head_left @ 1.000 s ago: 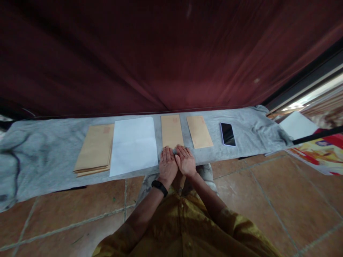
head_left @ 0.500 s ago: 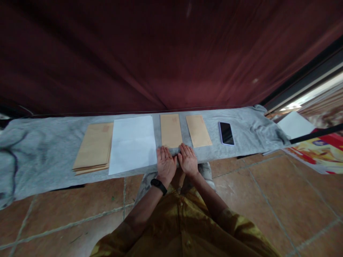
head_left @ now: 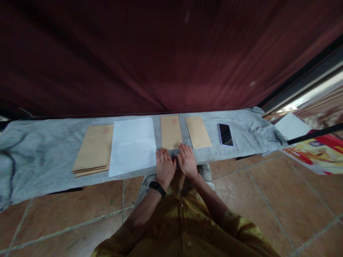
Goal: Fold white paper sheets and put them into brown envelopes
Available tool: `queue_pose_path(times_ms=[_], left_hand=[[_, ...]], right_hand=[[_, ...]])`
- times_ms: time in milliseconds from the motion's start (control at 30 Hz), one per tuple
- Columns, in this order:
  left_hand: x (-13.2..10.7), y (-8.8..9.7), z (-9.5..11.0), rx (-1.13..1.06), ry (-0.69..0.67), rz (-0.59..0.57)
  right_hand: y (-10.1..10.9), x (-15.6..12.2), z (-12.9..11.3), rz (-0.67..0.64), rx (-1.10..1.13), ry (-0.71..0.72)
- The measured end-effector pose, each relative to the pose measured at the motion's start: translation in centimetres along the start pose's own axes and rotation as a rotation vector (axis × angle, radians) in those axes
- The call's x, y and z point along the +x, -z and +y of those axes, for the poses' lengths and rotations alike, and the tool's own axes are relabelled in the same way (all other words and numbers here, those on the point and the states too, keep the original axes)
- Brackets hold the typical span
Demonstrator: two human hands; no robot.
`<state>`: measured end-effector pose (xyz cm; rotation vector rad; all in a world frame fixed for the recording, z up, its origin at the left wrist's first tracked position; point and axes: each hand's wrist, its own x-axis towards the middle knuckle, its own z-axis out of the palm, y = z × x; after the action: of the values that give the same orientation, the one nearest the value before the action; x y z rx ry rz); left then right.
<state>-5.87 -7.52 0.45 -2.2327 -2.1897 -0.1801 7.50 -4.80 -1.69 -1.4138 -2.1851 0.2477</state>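
Observation:
My left hand (head_left: 164, 166) lies flat, palm down, on the front edge of the grey cloth (head_left: 206, 153), its fingers stretched out. Beside it my right hand (head_left: 188, 162) rests the same way, fingertips near the lower right corner of a brown paper envelope (head_left: 171, 132). Neither hand holds anything. Another brown envelope (head_left: 198, 132) lies just to the right. Left of my hands are white paper sheets (head_left: 133, 146), their right edge close to my left fingers. A stack of several brown envelopes (head_left: 93, 148) sits farther left, touching or slightly under the paper's left edge.
A phone (head_left: 225, 135) with a dark screen lies right of the envelopes. Behind the cloth-covered surface hangs a dark red curtain (head_left: 166, 64). At the right are a colourful red and yellow box (head_left: 318, 153) and a white sheet (head_left: 292, 126). Tiled floor (head_left: 249, 200) shows below.
The view has shifted very slightly. My hands stay flat at the cloth's edge, and the envelopes, paper and phone keep their places.

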Motion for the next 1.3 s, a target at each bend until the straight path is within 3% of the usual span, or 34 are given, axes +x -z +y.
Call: queue_pose_path(times_ms=[133,233,467,900,1100,1300], left_hand=[[-0.1,-0.1,-0.2,-0.015,-0.030,-0.028],[-0.1,-0.1,-0.4,-0.018,-0.032,-0.035],[0.3,-0.1,-0.6,-0.025,-0.028,0.065],[-0.1,0.2,-1.0,-0.101,-0.025,0.060],[0.4,-0.6,-0.6,-0.175,-0.192,-0.021],[0.8,-0.7,-0.4,-0.164,-0.168,-0.062]], right_hand=[[0.0,1.0,-1.1,-0.108,0.053,0.129],[-0.1,1.4,-1.5,-0.144,0.048,0.130],[0.1,1.0,-1.2,-0.098,-0.006,0.018],[-0.3,0.2,-0.6,-0.048,-0.056,-0.030],[-0.5,0.2,-0.5,-0.055,-0.052,-0.034],[-0.3,0.1,-0.4,-0.060,-0.043,-0.044]])
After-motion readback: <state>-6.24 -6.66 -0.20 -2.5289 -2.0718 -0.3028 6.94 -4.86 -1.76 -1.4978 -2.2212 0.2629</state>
